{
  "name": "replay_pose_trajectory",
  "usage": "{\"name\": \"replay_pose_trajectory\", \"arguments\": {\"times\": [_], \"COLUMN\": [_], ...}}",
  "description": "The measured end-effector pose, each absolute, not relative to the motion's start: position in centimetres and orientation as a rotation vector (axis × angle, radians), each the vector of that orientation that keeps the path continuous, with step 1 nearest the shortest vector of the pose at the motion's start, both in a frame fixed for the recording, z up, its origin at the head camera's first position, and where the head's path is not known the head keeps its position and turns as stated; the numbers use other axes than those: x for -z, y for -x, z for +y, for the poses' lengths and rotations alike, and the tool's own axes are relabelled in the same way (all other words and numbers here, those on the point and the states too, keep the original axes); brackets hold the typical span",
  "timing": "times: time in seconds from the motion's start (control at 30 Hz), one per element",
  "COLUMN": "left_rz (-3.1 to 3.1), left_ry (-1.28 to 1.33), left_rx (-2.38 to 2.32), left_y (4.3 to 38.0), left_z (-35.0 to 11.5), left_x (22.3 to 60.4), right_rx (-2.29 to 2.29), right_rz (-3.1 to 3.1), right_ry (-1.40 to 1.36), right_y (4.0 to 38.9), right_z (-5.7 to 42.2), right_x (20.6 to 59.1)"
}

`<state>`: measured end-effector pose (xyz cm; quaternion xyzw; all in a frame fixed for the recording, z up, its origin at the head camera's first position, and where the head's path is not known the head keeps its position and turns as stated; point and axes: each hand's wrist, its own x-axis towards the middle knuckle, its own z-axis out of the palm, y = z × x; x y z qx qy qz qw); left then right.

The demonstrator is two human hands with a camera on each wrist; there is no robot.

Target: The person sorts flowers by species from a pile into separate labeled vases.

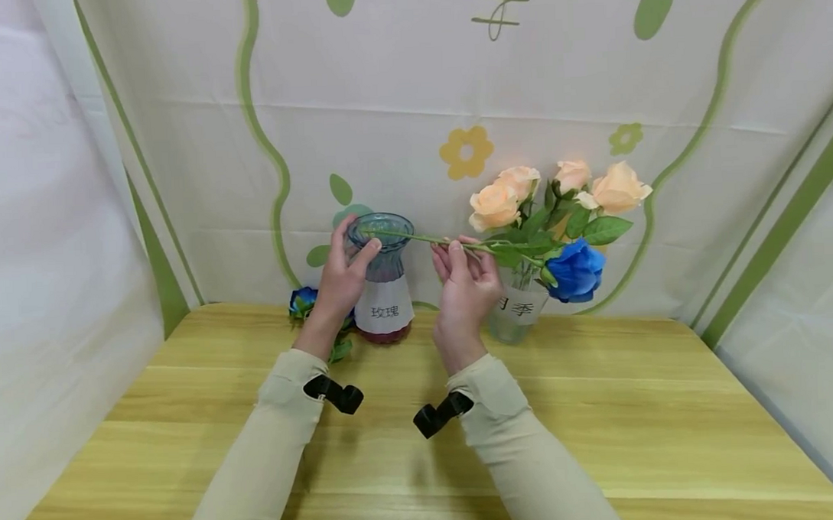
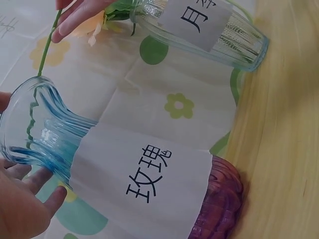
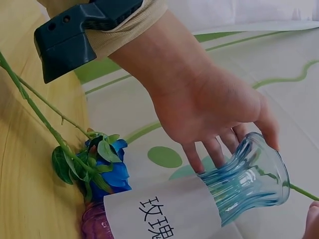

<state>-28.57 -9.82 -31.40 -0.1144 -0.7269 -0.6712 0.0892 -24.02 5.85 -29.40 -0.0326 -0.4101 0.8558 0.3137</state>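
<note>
A blue-and-purple glass vase (image 1: 387,272) with a white label stands upright near the table's back edge. My left hand (image 1: 341,282) holds it at the flared neck, thumb at the near side of the rim and fingers around the far side. My right hand (image 1: 466,296) pinches the green stem (image 1: 423,237) of a blue rose (image 1: 577,271) between thumb and fingers. That stem lies nearly level, its bloom out to the right, its cut end inside the vase mouth. Through the glass (image 2: 55,134) in the left wrist view, the stem's end looks wavy.
Right of the blue vase, a clear labelled vase (image 1: 507,329) holds several peach roses (image 1: 495,205), partly behind my right hand and the blue rose. Another blue flower (image 3: 112,172) lies on the wooden table (image 1: 601,406) left of the blue vase. A printed cloth hangs behind the table.
</note>
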Motion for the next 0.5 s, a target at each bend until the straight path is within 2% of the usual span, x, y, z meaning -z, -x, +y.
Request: {"name": "replay_pose_trajectory", "arguments": {"times": [0.5], "left_rz": [-2.153], "left_ry": [0.323], "left_rx": [2.006], "left_y": [28.8], "left_z": [-9.9], "left_x": [31.7], "right_rx": [-2.1], "right_rz": [-1.27], "right_ry": [0.099], "right_y": [24.8], "right_z": [6.1], "right_x": [27.7]}}
